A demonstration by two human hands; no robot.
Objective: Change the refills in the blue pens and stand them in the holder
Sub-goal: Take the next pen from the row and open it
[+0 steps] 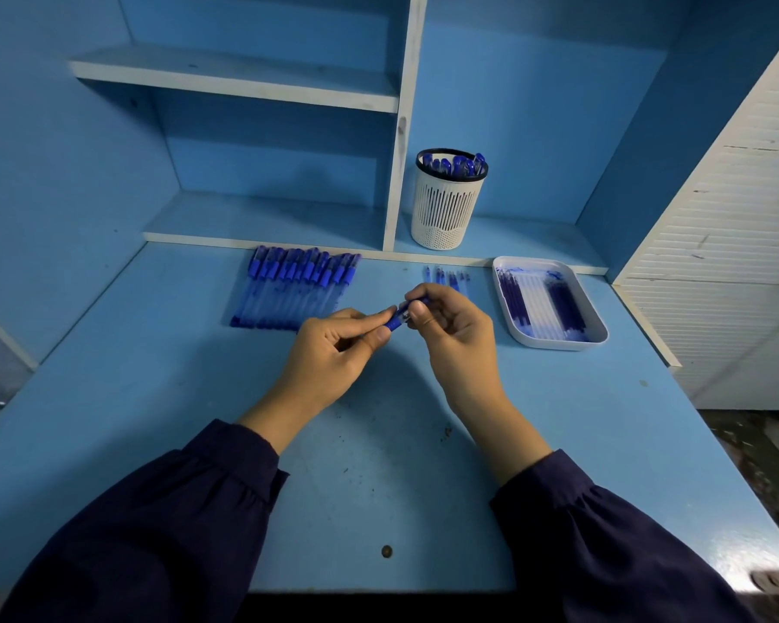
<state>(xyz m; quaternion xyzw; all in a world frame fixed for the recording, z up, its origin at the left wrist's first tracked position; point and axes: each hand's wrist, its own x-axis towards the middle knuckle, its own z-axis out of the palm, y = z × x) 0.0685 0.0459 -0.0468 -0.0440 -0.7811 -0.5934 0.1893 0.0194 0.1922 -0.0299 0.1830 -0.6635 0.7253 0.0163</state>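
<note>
Blue desk (154, 397). Left hand (333, 348) and right hand (450, 326) both pinch one blue pen (399, 317). Too hard twist: pen slips, refill drops.

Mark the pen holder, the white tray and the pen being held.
pen holder (446, 209), head view, on its slotted white wall.
white tray (558, 344), head view, on its near outer wall.
held pen (393, 322), head view, on its exposed blue grip section.
</note>
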